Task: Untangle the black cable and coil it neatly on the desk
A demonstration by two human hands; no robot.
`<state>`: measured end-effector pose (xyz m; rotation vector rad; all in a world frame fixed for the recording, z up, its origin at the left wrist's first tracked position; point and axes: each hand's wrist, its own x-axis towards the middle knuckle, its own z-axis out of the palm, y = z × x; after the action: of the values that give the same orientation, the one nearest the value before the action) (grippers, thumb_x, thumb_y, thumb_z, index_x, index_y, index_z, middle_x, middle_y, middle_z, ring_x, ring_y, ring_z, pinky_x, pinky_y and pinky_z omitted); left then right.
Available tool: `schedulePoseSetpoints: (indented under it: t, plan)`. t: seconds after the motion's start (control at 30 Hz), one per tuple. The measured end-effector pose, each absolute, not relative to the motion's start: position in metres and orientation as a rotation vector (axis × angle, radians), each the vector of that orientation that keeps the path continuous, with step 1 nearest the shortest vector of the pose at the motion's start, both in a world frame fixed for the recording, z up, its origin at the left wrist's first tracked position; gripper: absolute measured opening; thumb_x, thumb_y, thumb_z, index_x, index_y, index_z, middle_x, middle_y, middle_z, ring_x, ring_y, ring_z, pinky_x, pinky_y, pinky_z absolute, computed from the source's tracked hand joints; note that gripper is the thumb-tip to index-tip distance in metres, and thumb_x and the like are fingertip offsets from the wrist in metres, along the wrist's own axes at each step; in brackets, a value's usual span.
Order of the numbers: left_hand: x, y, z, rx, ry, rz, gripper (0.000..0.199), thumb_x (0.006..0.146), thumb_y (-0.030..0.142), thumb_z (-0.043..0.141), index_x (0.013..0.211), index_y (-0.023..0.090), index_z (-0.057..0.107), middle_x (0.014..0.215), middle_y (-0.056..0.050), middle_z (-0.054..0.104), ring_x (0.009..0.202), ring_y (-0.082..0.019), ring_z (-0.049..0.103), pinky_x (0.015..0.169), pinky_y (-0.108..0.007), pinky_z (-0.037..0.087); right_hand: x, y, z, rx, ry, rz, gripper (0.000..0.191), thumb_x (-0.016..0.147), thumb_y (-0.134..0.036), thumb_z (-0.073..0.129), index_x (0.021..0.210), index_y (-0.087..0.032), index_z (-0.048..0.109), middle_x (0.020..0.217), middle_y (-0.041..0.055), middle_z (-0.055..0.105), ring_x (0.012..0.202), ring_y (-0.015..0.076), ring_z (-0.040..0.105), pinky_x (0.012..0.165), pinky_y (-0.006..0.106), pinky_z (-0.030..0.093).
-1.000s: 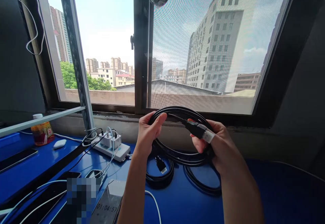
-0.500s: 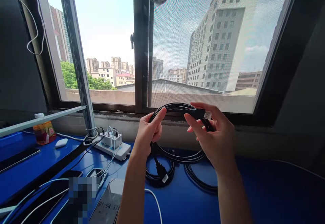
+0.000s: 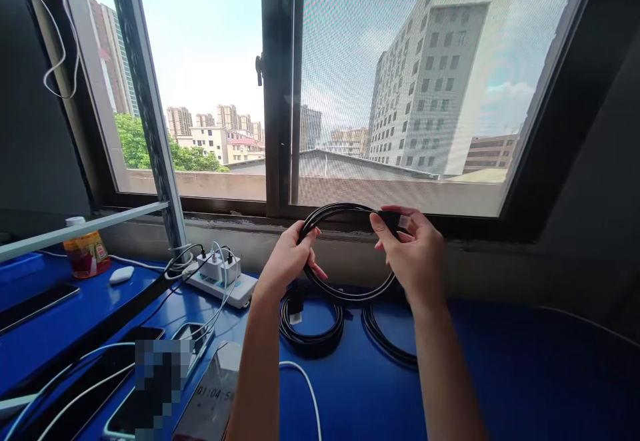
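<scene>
A coiled black cable (image 3: 353, 296) is held up as a loop between both hands, above the blue tabletop. My left hand (image 3: 287, 258) is closed around the loop's left side, thumb in front. On the right side, my right hand (image 3: 417, 254) grips the coil near a black plug (image 3: 389, 218), whose light-coloured end sits between thumb and fingers. Below the loop, another black cable coil (image 3: 313, 349) lies on the table, with a dark plug (image 3: 296, 309) over its upper left. A further black coil (image 3: 387, 344) lies to its right, partly hidden by my right forearm.
At the left are a white power strip (image 3: 240, 291) with chargers, several phones, a bottle (image 3: 86, 254) and a small white case (image 3: 121, 275). A phone showing a timer (image 3: 213, 391) lies by my left forearm. A metal shelf post (image 3: 145, 94) stands before the window.
The held loop has become rounder, its strands gathered closer together. My right hand has shifted slightly left, and the left hand's fingers have moved around the coil. The camera view has shifted slightly.
</scene>
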<state>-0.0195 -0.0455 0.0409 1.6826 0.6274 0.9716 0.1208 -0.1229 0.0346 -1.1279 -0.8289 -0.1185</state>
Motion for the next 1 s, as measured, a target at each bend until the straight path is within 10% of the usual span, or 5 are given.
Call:
schedulePoseSetpoints:
  t: [0.37,1.0]
  plan:
    - [-0.018,0.001,0.012,1.853,1.284,0.719,0.012,0.087,0.014,0.052,0.099,0.015,0.051,0.046,0.007,0.050,0.037,-0.012,0.052,0.044,-0.021,0.039,0.134,-0.088,-0.002,-1.744,-1.013,0.485,0.027,0.068,-0.001,0.071,0.094,-0.010,0.067,0.077,0.0014,0.063,0.050,0.0076,0.057,0.042,0.019,0.050]
    - [-0.023,0.048,-0.038,2.017,1.658,0.358,0.021,0.073,0.028,0.074,0.078,0.012,0.062,0.089,-0.007,0.068,0.086,-0.017,0.064,0.074,-0.031,0.051,0.141,-0.040,-0.056,-2.162,-1.107,0.604,0.014,0.089,-0.023,0.061,0.097,-0.012,0.062,0.090,0.0033,0.063,0.076,0.0118,0.061,0.068,0.028,0.054]
